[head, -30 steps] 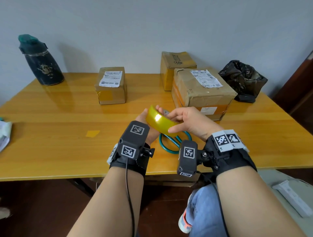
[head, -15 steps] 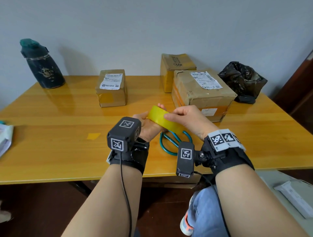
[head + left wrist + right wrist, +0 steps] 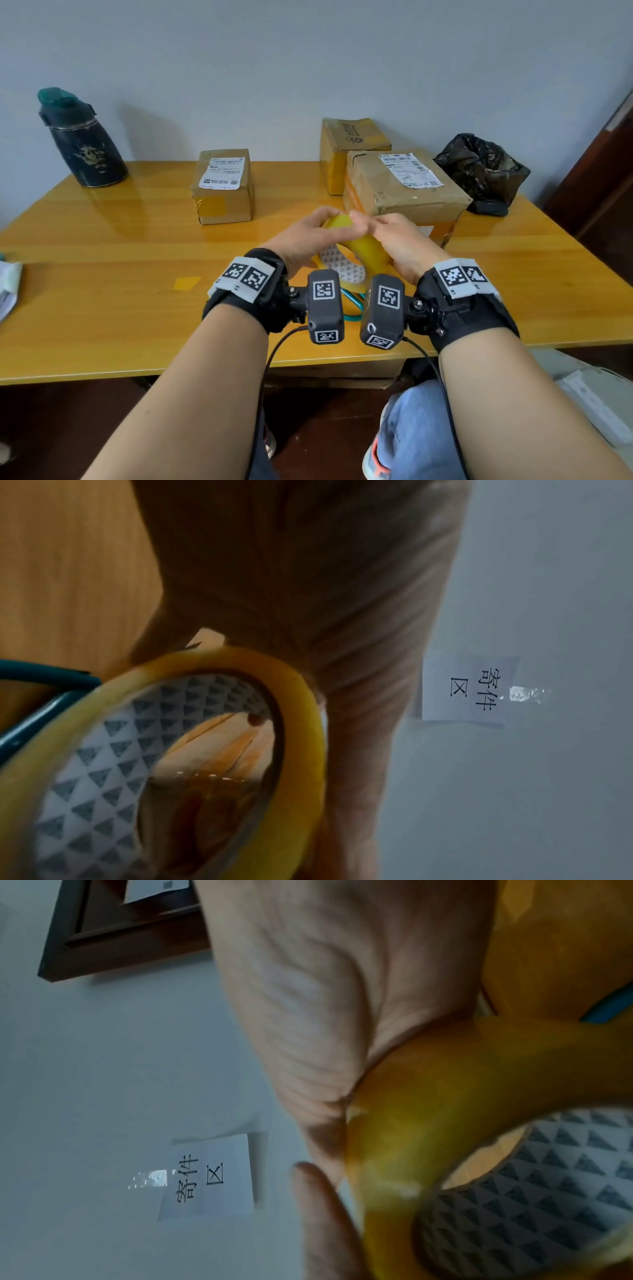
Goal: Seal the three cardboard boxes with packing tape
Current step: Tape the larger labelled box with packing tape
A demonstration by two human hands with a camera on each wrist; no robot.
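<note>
Left hand (image 3: pixel 301 236) and right hand (image 3: pixel 394 243) both gripping tape roll (image 3: pixel 366 251) above worktop (image 3: pixel 102 274), three boxes (image 3: pixel 404 192) behind

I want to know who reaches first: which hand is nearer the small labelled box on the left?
Left. The left hand holds the tape roll just right of and nearer than the small box; the right hand lies farther right.

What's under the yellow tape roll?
Teal scissors lie on the table under the tape roll, which both hands hold. Only their handle loops show; the blades are hidden.
</note>
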